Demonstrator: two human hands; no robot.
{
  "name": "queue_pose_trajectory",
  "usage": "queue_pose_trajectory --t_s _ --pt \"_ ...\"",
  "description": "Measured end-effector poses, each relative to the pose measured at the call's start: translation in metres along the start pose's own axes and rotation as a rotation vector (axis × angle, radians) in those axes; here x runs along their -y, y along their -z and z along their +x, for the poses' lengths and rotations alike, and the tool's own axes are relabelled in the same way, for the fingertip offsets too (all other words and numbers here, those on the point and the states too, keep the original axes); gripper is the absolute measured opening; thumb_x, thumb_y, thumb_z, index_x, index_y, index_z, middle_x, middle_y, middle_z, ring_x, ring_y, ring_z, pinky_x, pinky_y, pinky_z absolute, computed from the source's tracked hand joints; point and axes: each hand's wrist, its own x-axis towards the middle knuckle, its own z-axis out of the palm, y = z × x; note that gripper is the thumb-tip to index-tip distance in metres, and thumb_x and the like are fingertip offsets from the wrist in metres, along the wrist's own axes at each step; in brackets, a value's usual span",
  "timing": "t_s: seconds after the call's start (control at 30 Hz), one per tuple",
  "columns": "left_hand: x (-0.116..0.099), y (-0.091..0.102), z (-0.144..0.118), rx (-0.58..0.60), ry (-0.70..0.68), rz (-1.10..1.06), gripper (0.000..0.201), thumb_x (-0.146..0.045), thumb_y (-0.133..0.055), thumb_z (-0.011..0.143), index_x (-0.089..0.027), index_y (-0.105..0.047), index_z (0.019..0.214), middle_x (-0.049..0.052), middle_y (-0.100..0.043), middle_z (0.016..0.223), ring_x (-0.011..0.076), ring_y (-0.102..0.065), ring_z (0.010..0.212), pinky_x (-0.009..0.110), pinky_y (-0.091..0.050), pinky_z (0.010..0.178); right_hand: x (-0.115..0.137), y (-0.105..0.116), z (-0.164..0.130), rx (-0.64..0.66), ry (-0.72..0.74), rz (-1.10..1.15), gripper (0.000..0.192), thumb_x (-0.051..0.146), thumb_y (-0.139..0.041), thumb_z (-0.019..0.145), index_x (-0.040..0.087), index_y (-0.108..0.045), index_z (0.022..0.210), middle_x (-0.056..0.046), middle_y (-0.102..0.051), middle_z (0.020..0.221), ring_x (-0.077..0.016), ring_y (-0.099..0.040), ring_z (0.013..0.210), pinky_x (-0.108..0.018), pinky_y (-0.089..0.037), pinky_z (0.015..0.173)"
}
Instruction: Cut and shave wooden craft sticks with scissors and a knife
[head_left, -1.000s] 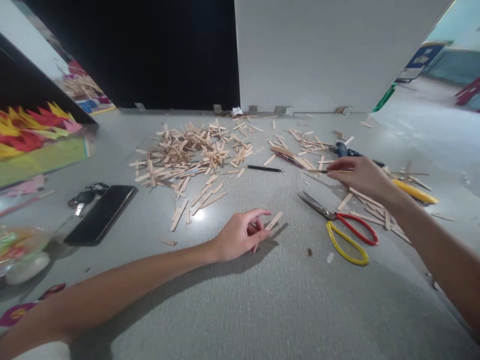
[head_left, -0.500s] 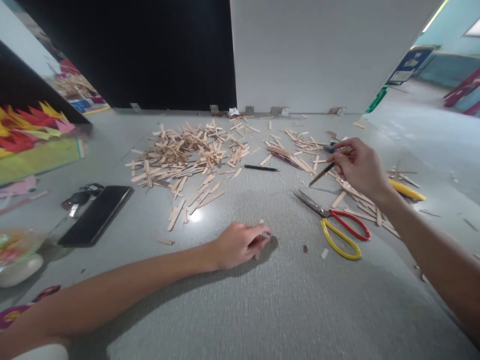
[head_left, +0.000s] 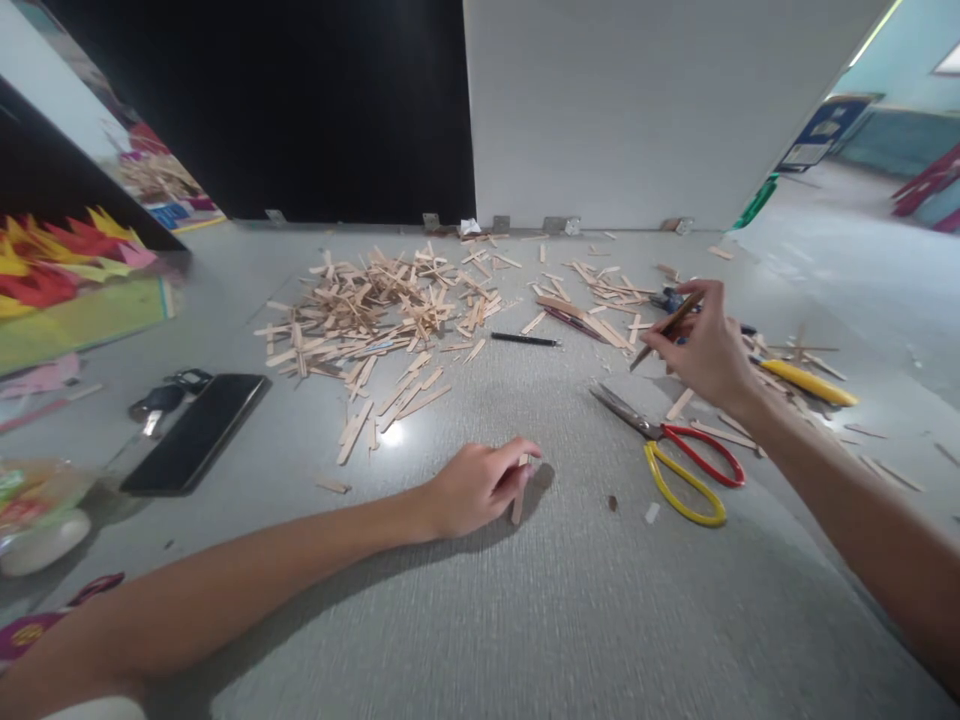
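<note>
Item: short wooden stick, lying flat on the grey bench, pinned under the closed fingers of the left hand. Right hand grips a pencil, tip raised, above the scissors. Handling note: press the stick down firmly and keep fingertips off the spot to be marked.

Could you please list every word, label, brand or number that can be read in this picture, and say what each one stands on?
No text can be read.
Blue and white sign board at the far right: print too blurred.
Round purple and yellow sticker at the table's left edge: marks too small.
Black smartphone: screen dark, no brand visible.
Red-and-yellow-handled scissors: no marking visible.
</note>
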Motion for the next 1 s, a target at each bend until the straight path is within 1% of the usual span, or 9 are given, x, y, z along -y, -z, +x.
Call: queue_pose_trajectory --t_s 0.1,0.23,0.4,0.47,0.57,0.67,0.73,0.83,1.0 --pt "0.001 -0.001 0.000 -0.008 -0.004 0.017 0.025 -0.025 -0.044 0.109 -0.017 -0.066 0.119 -0.008 -0.053 0.058 0.0098 -0.046 0.046 0.020 -0.037 0.054 -0.004 -0.004 0.001 -0.020 -0.018 -0.014 0.057 0.046 -0.078 0.085 0.024 -0.051 0.130 -0.001 -0.076 0.076 -0.0230 -0.067 0.051 -0.044 -0.058 0.069" --pt "0.002 -0.001 0.000 -0.014 0.005 0.035 0.024 -0.022 -0.046 0.108 -0.018 -0.066 0.120 -0.007 -0.056 0.058 0.0089 -0.048 0.045 0.019 -0.039 0.054 -0.008 -0.008 0.000 -0.073 -0.017 -0.010 0.056 0.051 -0.077 0.088 0.023 -0.051 0.128 0.003 -0.071 0.066 -0.0225 -0.067 0.051 -0.043 -0.058 0.072" --pt "0.001 0.000 0.000 -0.003 0.006 0.036 0.025 -0.020 -0.045 0.107 -0.017 -0.065 0.122 -0.006 -0.060 0.060 0.0091 -0.050 0.046 0.019 -0.039 0.054 -0.006 -0.007 0.000 -0.054 -0.045 0.051 0.070 0.056 -0.084 0.082 0.023 -0.049 0.133 -0.002 -0.078 0.081 -0.0231 -0.068 0.052 -0.044 -0.060 0.069" --pt "0.002 -0.001 0.000 -0.004 0.005 0.038 0.025 -0.020 -0.045 0.107 -0.016 -0.065 0.122 -0.004 -0.063 0.063 0.0092 -0.052 0.048 0.019 -0.040 0.055 -0.006 -0.007 -0.001 -0.052 -0.051 0.043 0.071 0.054 -0.085 0.081 0.022 -0.050 0.133 -0.003 -0.078 0.084 -0.0236 -0.069 0.054 -0.044 -0.061 0.069" --pt "0.003 -0.001 0.001 -0.009 0.017 0.045 0.024 -0.020 -0.047 0.107 -0.017 -0.065 0.122 -0.004 -0.066 0.065 0.0094 -0.054 0.050 0.019 -0.042 0.058 -0.008 -0.010 -0.001 -0.083 -0.051 0.035 0.065 0.055 -0.082 0.082 0.023 -0.054 0.130 -0.003 -0.076 0.078 -0.0239 -0.068 0.054 -0.043 -0.059 0.062" --pt "0.003 -0.001 0.001 -0.011 0.021 0.037 0.024 -0.021 -0.047 0.107 -0.017 -0.066 0.121 -0.007 -0.060 0.059 0.0091 -0.050 0.047 0.019 -0.042 0.057 -0.012 -0.014 0.000 -0.114 -0.041 0.063 0.060 0.059 -0.077 0.085 0.024 -0.056 0.128 0.001 -0.072 0.068 -0.0225 -0.065 0.050 -0.040 -0.056 0.056" --pt "0.002 -0.001 0.001 -0.010 0.020 0.033 0.025 -0.020 -0.046 0.107 -0.017 -0.066 0.121 -0.008 -0.056 0.057 0.0089 -0.047 0.045 0.019 -0.040 0.056 -0.013 -0.015 0.000 -0.112 -0.049 0.076 0.058 0.059 -0.075 0.086 0.024 -0.057 0.128 0.003 -0.069 0.064 -0.0219 -0.064 0.049 -0.040 -0.056 0.057" --pt "0.001 0.000 0.001 -0.005 0.016 0.029 0.026 -0.020 -0.045 0.106 -0.017 -0.066 0.121 -0.008 -0.055 0.058 0.0092 -0.046 0.045 0.019 -0.039 0.055 -0.011 -0.015 0.000 -0.093 -0.072 0.097 0.056 0.055 -0.075 0.083 0.023 -0.056 0.124 0.003 -0.067 0.065 -0.0216 -0.064 0.050 -0.039 -0.057 0.057" --pt "0.000 0.001 0.001 -0.016 0.055 0.010 0.026 -0.024 -0.046 0.108 -0.016 -0.064 0.124 -0.006 -0.058 0.060 0.0099 -0.047 0.048 0.021 -0.039 0.056 0.004 -0.015 -0.003 -0.102 -0.126 0.231 0.058 0.057 -0.080 0.074 0.026 -0.050 0.112 0.003 -0.069 0.067 -0.0198 -0.062 0.047 -0.036 -0.055 0.049"
